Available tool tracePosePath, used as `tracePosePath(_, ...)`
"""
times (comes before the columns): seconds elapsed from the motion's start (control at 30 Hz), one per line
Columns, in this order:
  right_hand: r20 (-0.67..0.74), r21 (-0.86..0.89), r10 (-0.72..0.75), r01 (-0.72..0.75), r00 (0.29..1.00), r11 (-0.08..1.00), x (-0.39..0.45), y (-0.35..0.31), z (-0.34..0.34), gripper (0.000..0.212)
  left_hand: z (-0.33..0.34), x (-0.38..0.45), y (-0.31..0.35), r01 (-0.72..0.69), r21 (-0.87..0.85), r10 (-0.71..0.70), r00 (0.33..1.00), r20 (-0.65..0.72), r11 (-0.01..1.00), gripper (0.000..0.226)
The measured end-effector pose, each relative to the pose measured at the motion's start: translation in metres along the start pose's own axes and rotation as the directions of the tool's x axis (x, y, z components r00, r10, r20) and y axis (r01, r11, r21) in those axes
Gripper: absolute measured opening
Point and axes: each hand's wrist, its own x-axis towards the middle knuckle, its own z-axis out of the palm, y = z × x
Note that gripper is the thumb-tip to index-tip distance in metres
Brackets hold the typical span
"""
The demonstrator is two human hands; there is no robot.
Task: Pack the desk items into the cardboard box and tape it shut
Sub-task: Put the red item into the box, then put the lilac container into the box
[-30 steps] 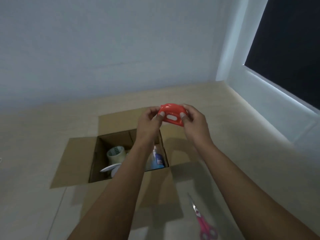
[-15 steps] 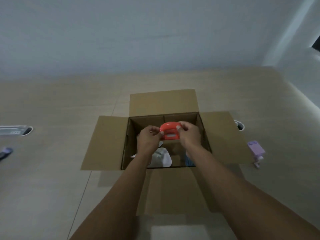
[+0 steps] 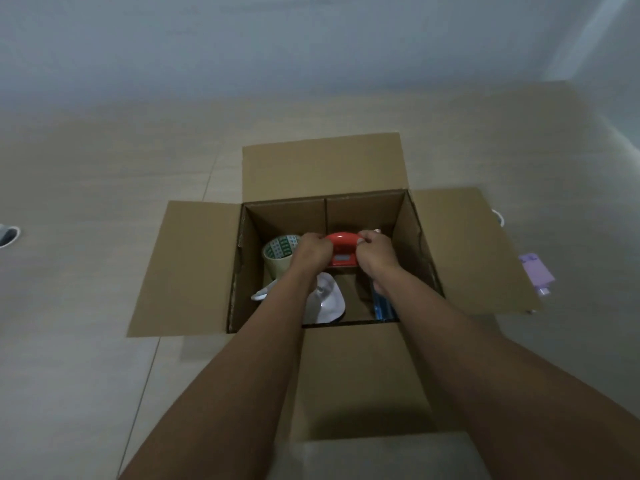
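Where the tape roll [image 3: 278, 255] leans in the left part of the cardboard box [image 3: 322, 169], I see a green-and-white printed pattern on its face, but no word of it is legible. A grey label patch sits on the red tape dispenser [image 3: 343, 252]; nothing on it reads either.

Both forearms enter from the bottom of the frame and converge at centre, reaching down into the open box. My left hand [image 3: 310, 252] grips the left end of the dispenser, fingers curled over its rounded top. My right hand [image 3: 375, 252] grips the right end likewise, fingers [image 3: 363, 238] pinching the rim. The dispenser is held inside the box opening, toward its far wall, above the floor of the box.

Below the hands lies a white curved object [image 3: 327, 301]; a blue item [image 3: 382, 304] stands at the box's lower right. All four flaps are folded out flat on the bench [image 3: 104, 341]. A purple object [image 3: 536, 273] lies at right of the frame, beside the right flap.
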Motion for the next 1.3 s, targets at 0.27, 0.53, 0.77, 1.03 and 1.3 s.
tracePosePath(0.27, 0.065, -0.075, 0.022, -0.017, 0.998, 0.997, 0.009, 0.002, 0.005, 0.041, 0.002, 0.003, 0.002, 0.07, 0.018, -0.071, 0.994, 0.087, 0.997, 0.033)
tracePosePath(0.53, 0.055, 0.046, -0.092, 0.089, 0.994, 0.995, -0.012, -0.01, -0.013, 0.044, 0.001, -0.009, 0.013, -0.022, -0.052, 0.023, 1.0, 0.014, 0.998, 0.035)
tracePosePath(0.77, -0.108, 0.092, -0.319, 0.329, 0.941, 0.94, -0.056, -0.023, -0.106, 0.048, 0.032, -0.071, 0.078, -0.239, -0.217, 0.226, 0.971, -0.08, 0.946, 0.049)
tracePosePath(1.03, -0.257, 0.06, -0.399, 0.427, 0.88, 0.902, -0.087, 0.006, -0.227, 0.055, 0.11, -0.141, 0.125, -0.408, -0.297, 0.426, 0.905, -0.005, 0.863, 0.046)
tracePosePath(1.3, -0.352, 0.055, -0.293, 0.333, 0.889, 0.941, -0.08, 0.08, -0.309, 0.059, 0.221, -0.182, 0.135, -0.425, -0.283, 0.482, 0.858, 0.176, 0.86, 0.042)
